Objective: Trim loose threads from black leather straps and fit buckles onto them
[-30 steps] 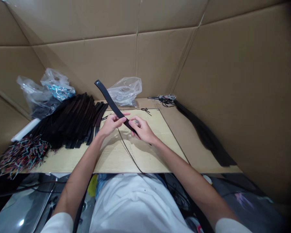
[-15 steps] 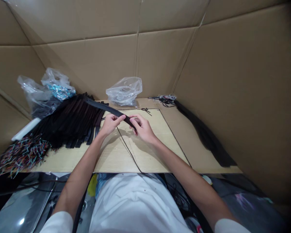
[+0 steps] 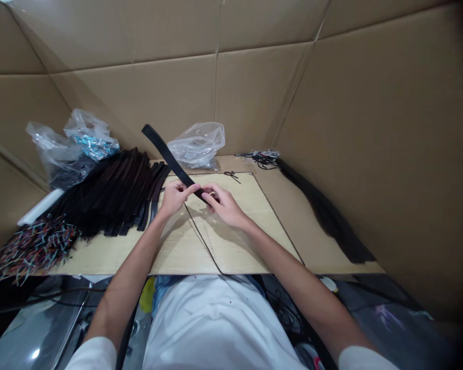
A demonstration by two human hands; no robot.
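Observation:
Both hands grip a flat black strip [image 3: 165,151] near its lower end, above the board. My left hand [image 3: 174,197] pinches it with the thumb on top. Close beside it, my right hand [image 3: 224,204] is closed on the strip's near end, which the fingers partly hide. The far end rises free, up and to the left. A thin black cable [image 3: 202,237] runs from under the hands to the table's front edge. To the left lies a large pile of similar black strips [image 3: 116,198], with a bundle of multicoloured wire ends [image 3: 38,246] at its near side.
Clear plastic bags [image 3: 198,146] stand at the back, others [image 3: 71,154] at the left behind the pile. A white roll [image 3: 40,206] lies at far left. Long black sleeving [image 3: 324,213] lies along the right side. Cardboard walls [image 3: 170,92] enclose the wooden board [image 3: 231,252].
The strip's free far end has swung upward off the pile and now stands in front of the back wall. Both hands stay nearly in place, still holding it.

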